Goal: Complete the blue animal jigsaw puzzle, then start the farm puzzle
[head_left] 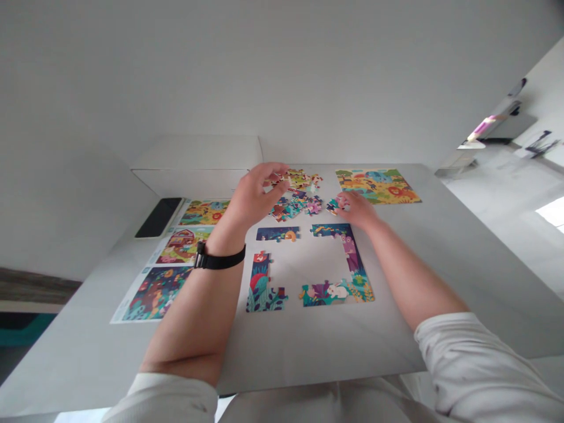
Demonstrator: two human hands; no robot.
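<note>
My left hand [253, 197], with a black band on its wrist, hovers over a pile of loose puzzle pieces [297, 197] and pinches one piece between thumb and fingers. My right hand [356, 210] rests on the table at the pile's right edge, its fingers closed on a small piece [333, 205]. Below the pile lies a partly joined puzzle frame: a top strip [278, 234], a left corner section [262, 288], and a right-and-bottom section with a white rabbit [348, 276].
A finished yellow animal puzzle [378, 186] lies at the far right of the grey table [440, 247]. A picture sheet with three scenes [170, 267] lies at left, beside a black phone [158, 217]. A white box [198, 161] stands behind.
</note>
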